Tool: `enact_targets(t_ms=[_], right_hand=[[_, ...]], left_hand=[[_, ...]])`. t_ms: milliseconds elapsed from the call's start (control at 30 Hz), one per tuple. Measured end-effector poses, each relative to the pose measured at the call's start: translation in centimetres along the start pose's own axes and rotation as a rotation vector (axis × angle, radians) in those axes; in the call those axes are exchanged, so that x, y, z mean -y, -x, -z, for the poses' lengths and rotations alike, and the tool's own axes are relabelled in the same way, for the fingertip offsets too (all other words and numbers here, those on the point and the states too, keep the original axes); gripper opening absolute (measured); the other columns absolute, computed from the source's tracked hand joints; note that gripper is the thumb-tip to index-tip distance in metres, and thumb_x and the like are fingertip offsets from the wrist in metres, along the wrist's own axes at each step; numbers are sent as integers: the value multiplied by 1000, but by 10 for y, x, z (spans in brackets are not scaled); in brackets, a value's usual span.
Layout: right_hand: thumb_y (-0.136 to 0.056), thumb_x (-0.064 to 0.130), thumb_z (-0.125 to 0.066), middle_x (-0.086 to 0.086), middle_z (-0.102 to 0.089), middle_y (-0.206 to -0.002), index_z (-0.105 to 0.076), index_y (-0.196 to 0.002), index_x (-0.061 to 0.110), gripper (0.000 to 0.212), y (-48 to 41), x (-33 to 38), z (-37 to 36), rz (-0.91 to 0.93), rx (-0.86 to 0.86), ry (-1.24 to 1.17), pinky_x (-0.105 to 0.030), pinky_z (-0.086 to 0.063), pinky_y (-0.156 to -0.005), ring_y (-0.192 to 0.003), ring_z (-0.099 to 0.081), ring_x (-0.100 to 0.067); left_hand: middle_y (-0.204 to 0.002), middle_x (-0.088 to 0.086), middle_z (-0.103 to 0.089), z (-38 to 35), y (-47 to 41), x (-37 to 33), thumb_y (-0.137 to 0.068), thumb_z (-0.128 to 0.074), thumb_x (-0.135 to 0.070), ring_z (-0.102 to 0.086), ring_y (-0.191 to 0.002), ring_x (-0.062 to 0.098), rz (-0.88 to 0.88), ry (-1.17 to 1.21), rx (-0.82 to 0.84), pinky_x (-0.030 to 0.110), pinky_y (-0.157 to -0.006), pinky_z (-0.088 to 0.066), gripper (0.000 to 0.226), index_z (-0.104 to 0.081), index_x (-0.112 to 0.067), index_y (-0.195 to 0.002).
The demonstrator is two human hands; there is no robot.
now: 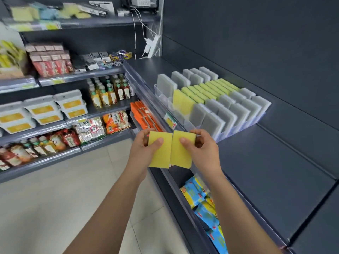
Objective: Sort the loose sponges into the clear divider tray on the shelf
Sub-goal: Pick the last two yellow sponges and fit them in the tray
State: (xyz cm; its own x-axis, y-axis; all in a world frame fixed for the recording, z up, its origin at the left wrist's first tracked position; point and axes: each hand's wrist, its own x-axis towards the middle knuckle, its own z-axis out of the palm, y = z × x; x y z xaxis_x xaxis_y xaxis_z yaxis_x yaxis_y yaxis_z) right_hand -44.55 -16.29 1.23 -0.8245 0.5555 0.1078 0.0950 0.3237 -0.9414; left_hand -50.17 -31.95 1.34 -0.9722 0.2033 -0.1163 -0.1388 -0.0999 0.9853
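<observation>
Holding: our left grip [145, 149] pinches one yellow sponge [159, 153], thumb on its face; our right grip [203, 149] pinches a second yellow sponge [181, 153]. The two sponges touch edge to edge.
Where: both sponges hang in the air in front of the shelf edge, well apart from the tray.
Tray: the clear divider tray [238, 126] sits at 1 o'clock from our hands, on the dark shelf [266, 171].
Done: grey sponges [220, 114] fill the outer lanes. The middle lane holds a green-backed row [211, 88] with a yellow face at its front.
Left: we judge the sorting nearly finished. These two are not yet in, and they probably belong at the front of the middle lane. We see no other loose sponges on this shelf.
</observation>
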Motion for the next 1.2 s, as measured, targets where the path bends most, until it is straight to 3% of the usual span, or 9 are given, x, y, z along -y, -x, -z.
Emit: enact_targets(t_ms=[100,267,467,600,733,833,967,1067,1200], right_hand=[[-76,34,-77,8,-61,-82,-58,-104,30,34,-22,10,-16,-4,-14,12,-27,-49,-70,-77,-57,-11],[-75,32,-78,3,-60,-82,-58,-107,28,37,-58,25,-43,-29,-125,40,-27,-48,-66,-74,-54,-12],[-77,34,-77,6,-55,-72,-59,-107,27,36,-98,42,-68,-47,-304,108,-31,-48,-60,-65,-51,-9],[-79,33,-75,11,-53,-70,-56,-107,30,34,-116,47,-73,-27,-399,256,-15,-39,-53,-59,-50,-3],[-83,27,-71,4,-58,-96,-56,-115,26,36,-135,48,-70,3,-416,384,-32,-47,-67,-73,-54,-16],[-83,23,-70,2,-58,-106,-56,-116,24,36,-151,45,-63,38,-419,452,-30,-43,-67,-70,-51,-12],[-83,29,-70,1,-58,-105,-55,-117,24,38,-164,39,-56,4,-357,613,-26,-37,-63,-71,-50,-12],[-83,31,-70,-2,-62,-102,-56,-120,22,41,-169,36,-53,-30,-317,705,-30,-42,-69,-88,-57,-22],[-82,32,-70,-3,-62,-95,-57,-119,20,41,-173,36,-51,-40,-325,758,-35,-44,-77,-91,-58,-25]], left_hand=[[-106,-6,-62,7,-38,-6,-87,-67,-15,-59,-93,14,2,0,43,28,-68,-48,30,-56,-30,-111],[-103,-7,-64,21,-104,-18,-84,-69,-11,-61,-93,12,-5,-32,185,27,-70,-49,33,-58,-36,-102],[-101,-6,-69,31,-175,-40,-81,-72,-10,-65,-95,16,14,-82,350,37,-74,-55,34,-59,-37,-98],[-102,-9,-69,26,-208,-49,-81,-72,-10,-65,-96,15,-4,-92,436,38,-73,-55,36,-59,-39,-97],[-107,-3,-67,13,-231,-49,-80,-73,-11,-63,-98,18,-29,-109,494,40,-77,-56,35,-59,-36,-101],[-106,-1,-64,-1,-244,-50,-80,-73,-10,-62,-96,17,-62,-104,484,35,-71,-55,36,-59,-37,-99],[-102,-3,-64,-21,-257,-53,-80,-72,-9,-62,-91,14,-98,-98,487,28,-64,-53,35,-59,-37,-96],[-104,-1,-65,-34,-267,-53,-79,-73,-10,-63,-96,18,-112,-111,489,36,-75,-56,34,-61,-35,-98],[-104,-2,-66,-45,-277,-51,-79,-74,-12,-63,-97,17,-115,-134,513,38,-78,-57,37,-62,-37,-103]])
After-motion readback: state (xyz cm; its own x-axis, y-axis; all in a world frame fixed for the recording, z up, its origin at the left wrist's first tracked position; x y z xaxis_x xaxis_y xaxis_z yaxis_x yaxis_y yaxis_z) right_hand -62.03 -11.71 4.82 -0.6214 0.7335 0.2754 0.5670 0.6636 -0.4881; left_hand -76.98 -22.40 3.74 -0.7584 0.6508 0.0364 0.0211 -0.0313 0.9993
